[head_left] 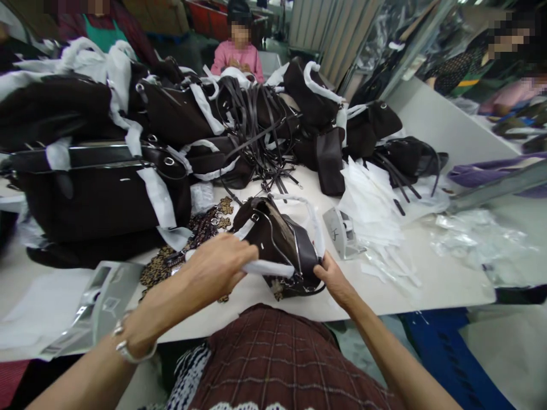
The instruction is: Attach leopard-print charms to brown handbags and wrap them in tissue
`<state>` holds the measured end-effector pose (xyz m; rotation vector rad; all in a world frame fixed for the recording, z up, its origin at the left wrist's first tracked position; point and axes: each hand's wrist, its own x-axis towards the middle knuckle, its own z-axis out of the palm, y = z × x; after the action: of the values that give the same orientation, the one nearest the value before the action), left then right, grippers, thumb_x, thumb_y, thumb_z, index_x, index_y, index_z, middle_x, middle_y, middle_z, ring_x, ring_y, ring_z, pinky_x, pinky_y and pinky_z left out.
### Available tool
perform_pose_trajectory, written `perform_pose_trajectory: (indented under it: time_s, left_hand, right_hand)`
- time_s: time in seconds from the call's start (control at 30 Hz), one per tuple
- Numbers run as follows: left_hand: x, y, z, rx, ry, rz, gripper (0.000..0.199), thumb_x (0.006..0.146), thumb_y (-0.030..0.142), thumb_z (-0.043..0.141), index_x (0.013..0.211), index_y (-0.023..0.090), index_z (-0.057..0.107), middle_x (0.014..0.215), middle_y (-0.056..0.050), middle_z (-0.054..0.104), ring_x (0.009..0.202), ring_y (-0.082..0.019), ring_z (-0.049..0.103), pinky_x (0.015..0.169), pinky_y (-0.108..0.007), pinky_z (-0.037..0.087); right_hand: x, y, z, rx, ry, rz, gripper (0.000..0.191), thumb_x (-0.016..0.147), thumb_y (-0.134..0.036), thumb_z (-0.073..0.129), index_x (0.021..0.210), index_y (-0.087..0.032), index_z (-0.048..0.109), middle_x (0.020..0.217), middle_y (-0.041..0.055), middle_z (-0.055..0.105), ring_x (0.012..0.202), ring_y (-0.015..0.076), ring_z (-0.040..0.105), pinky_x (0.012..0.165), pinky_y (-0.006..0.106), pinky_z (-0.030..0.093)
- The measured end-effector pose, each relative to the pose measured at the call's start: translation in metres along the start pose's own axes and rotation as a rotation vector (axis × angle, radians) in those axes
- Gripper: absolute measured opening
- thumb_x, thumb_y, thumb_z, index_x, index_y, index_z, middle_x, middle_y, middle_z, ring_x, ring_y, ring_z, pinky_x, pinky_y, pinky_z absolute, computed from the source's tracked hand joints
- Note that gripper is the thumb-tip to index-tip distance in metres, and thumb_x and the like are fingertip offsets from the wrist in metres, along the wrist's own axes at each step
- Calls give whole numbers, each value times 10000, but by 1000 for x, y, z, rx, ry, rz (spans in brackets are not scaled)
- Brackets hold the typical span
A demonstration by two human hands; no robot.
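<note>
A small dark brown handbag [277,239] stands on the white table close to my body, its top zip apart. My left hand [222,262] is wrapped round the bag's handle [269,267], which is covered in white paper. At the bag's right end, my right hand [335,279] pinches the dark side near the zip's end, thumb on top. The second wrapped handle [314,219] arches up behind. A flower-shaped charm [277,289] hangs at the front of the bag. Left of it lies a heap of leopard-patterned charms [196,233] with straps.
Large dark bags [102,193] are piled on the left and across the back, with a bundle of dark straps [256,125] among them. White paper sheets [367,199], a tape dispenser [342,230] and clear plastic [478,245] lie on the right. A person in pink [239,54] sits beyond.
</note>
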<state>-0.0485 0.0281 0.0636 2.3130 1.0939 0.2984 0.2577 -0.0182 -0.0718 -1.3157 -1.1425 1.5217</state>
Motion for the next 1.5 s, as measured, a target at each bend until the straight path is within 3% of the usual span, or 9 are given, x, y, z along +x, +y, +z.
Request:
perform_pose_trajectory:
  time_s: [0.17,0.33,0.47,0.63,0.77,1.0,1.13,1.37,1.5]
  left_hand:
    - [122,53,-12,291,267,399,188,882,119,480,929,176,652,946,-59,652,1050,-220,578,1145,-496,244]
    - [194,84,25,317,259,611,319,931,75,398,1144,186,607,1312,-81,582,1310,-216,463,1158,-476,262]
    - [148,55,43,31,196,583,237,953,161,436,1104,209,613,1202,-72,635,1154,-178,567,1002,-340,432]
    - [56,-22,106,-322,81,-135,139,889,328,579,890,191,607,861,-24,653,786,-163,599,744,-290,481]
    - [26,-28,162,-379,69,-329,180,804,338,654,910,196,621,943,-47,638,931,-220,580,874,-359,464]
    - [-8,-31,156,-1226,375,-544,390,925,536,431,922,172,572,1062,-100,666,965,-213,632,822,-354,523]
    - [-48,-55,166,-950,-113,-643,355,810,523,603,856,171,618,793,-45,700,751,-195,655,716,-322,516]
    - [-6,-23,152,-493,290,-423,241,908,406,510,977,213,637,1011,-45,686,970,-196,613,897,-325,460]
    - [33,-5,161,-570,224,-338,257,896,405,540,1022,207,644,1059,-62,675,1011,-213,597,937,-353,454]
  right_hand:
    - [-7,-19,15,-116,-90,-28,1031,561,-544,855,1416,-230,372,1397,118,540,1244,306,531,1055,441,420]
    - [-1,-26,29,-274,286,69,593,686,-504,758,1153,-193,562,1069,90,698,1025,300,626,927,435,484]
    - [12,-15,18,-178,425,25,436,773,-492,668,1073,-178,623,1074,77,706,1047,285,614,960,427,459]
    - [23,-3,8,-19,443,46,450,792,-486,673,1136,-196,647,1138,61,705,1096,246,623,1014,406,441]
    - [29,-2,12,9,423,23,491,791,-518,686,1158,-194,649,1183,70,698,1135,245,616,1011,408,459]
    - [50,-12,5,45,500,-10,561,770,-544,683,1203,-191,637,1139,74,714,1130,267,626,962,414,506]
    - [59,-20,4,19,472,-10,510,761,-550,684,1129,-198,673,1049,61,734,1048,257,655,895,392,530]
    - [62,-32,10,-51,352,-116,431,783,-531,694,1058,-199,716,980,36,742,956,216,662,886,357,505]
    - [63,-34,9,-89,346,-111,488,788,-571,673,1071,-176,712,973,49,742,936,231,662,848,366,514]
